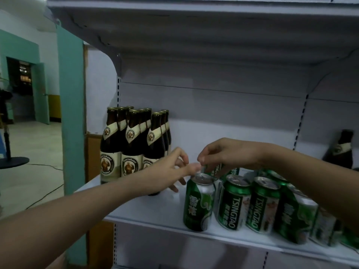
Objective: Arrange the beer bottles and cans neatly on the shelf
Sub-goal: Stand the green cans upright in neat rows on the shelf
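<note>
Several brown beer bottles [132, 144] with cream labels stand in tight rows at the left end of the white shelf [155, 210]. Several green Tsingtao cans [235, 202] stand grouped on the right. My right hand [223, 154] reaches over them from the right and grips the top of a green can [213, 169] in the back row; most of that can is hidden. My left hand [171, 169] hovers with fingers spread between the bottles and the leftmost front can [198, 202], one fingertip near its rim. It holds nothing.
A single brown bottle [342, 150] stands at the far right against the back panel. The upper shelf [194, 35] hangs low overhead. Bare shelf lies between bottles and cans. Left of the rack are a teal pillar [71, 113] and a floor stand base [13, 162].
</note>
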